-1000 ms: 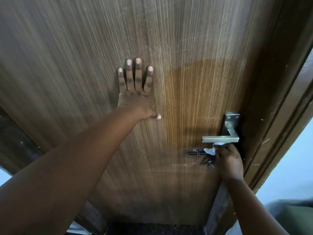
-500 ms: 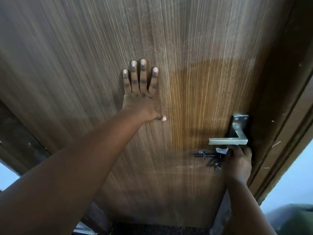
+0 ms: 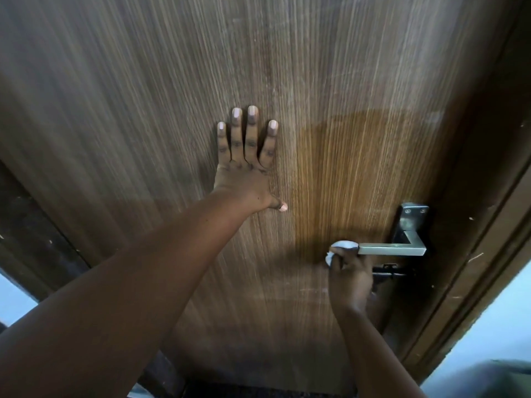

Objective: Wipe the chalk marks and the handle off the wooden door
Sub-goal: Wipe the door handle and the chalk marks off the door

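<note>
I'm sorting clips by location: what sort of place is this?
Probably a doorway inside a home or similar building: a wooden door with a metal handle, a sliding bolt and a dark door frame.

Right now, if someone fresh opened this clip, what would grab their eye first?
Probably the left hand, pressed flat with straight fingers against the middle of the wooden door. Next, the right hand at lower right, gripping a white cloth at the free end of the silver handle. A darker, damp-looking patch spreads over the wood above the handle.
</note>
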`<action>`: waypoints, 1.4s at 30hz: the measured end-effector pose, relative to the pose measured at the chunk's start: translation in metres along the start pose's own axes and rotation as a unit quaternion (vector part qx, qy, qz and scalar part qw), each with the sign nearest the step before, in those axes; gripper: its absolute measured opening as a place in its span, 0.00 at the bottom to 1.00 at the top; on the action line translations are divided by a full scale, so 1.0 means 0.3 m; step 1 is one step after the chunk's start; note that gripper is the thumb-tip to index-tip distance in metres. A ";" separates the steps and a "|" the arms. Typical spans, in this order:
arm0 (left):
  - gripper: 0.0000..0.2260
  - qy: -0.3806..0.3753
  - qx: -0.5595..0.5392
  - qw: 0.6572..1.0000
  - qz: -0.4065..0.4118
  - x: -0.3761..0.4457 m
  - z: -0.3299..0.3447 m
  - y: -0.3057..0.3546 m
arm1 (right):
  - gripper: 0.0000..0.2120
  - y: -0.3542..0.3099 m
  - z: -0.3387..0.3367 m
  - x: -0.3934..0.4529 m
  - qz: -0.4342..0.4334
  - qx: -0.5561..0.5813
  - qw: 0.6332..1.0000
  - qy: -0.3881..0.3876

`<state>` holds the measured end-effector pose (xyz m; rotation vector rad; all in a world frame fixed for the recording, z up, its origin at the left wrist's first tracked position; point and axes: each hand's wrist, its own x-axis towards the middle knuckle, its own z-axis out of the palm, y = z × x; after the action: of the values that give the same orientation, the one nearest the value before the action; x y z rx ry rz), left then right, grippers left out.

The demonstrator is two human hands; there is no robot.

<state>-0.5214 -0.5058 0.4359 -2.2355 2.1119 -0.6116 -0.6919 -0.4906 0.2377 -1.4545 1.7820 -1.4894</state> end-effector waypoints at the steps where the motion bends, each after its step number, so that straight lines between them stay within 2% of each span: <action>1: 0.60 0.003 -0.003 1.000 0.001 -0.001 -0.004 0.001 | 0.06 -0.025 0.000 -0.010 -0.028 -0.003 0.999 -0.036; 4: 0.62 0.016 -0.008 1.000 0.001 -0.007 -0.011 0.005 | 0.07 -0.086 0.000 -0.057 -0.128 -0.007 0.978 -0.162; 6: 0.63 0.041 -0.002 0.999 0.001 -0.013 -0.019 0.005 | 0.05 -0.115 -0.023 -0.089 -0.212 -0.040 0.962 -0.167; 8: 0.63 0.041 -0.008 0.999 -0.002 -0.014 -0.020 0.003 | 0.08 -0.153 -0.081 -0.093 -0.248 -0.007 0.963 -0.103; 10: 0.63 0.032 -0.014 0.999 -0.004 -0.009 -0.017 0.003 | 0.10 -0.205 -0.145 -0.051 -0.332 -0.022 0.943 0.017; 11: 0.62 0.024 -0.018 1.000 -0.005 -0.009 -0.016 0.003 | 0.10 -0.234 -0.176 -0.022 -0.349 -0.038 0.935 0.046; 13: 0.62 0.021 -0.014 1.000 -0.009 -0.012 -0.017 0.005 | 0.13 -0.286 -0.217 0.044 -0.347 -0.075 0.934 0.047; 16: 0.63 0.042 -0.004 0.999 -0.022 -0.020 -0.032 0.007 | 0.19 -0.346 -0.243 0.131 -0.337 -0.143 0.931 -0.001; 20: 0.64 0.031 0.002 0.999 -0.040 -0.031 -0.053 0.022 | 0.32 -0.402 -0.267 0.229 -0.389 -0.282 0.876 -0.045; 24: 0.62 0.032 0.020 0.998 -0.051 -0.047 -0.065 0.028 | 0.33 -0.456 -0.329 0.251 -0.442 -0.341 0.829 -0.039; 26: 0.57 0.069 0.032 0.996 -0.037 -0.067 -0.062 0.013 | 0.35 -0.486 -0.365 0.249 -0.459 -0.373 0.806 -0.019; 29: 0.46 0.174 0.059 0.982 0.035 -0.115 -0.059 -0.045 | 0.30 -0.540 -0.391 0.232 -0.458 -0.415 0.786 0.017; 31: 0.41 0.218 0.088 0.970 0.061 -0.147 -0.074 -0.095 | 0.27 -0.575 -0.393 0.223 -0.459 -0.414 0.785 0.037; 36: 0.41 0.290 0.108 0.950 0.029 -0.217 -0.127 -0.242 | 0.27 -0.670 -0.380 0.173 -0.456 -0.337 0.824 -0.018; 42: 0.39 0.336 0.142 0.931 -0.004 -0.342 -0.177 -0.460 | 0.25 -0.832 -0.342 0.060 -0.473 -0.347 0.809 -0.022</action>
<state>-0.4057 -0.3807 0.4936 -2.0509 2.0410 -1.7647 -0.6692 -0.4308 0.5004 -3.0446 1.7047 -1.1098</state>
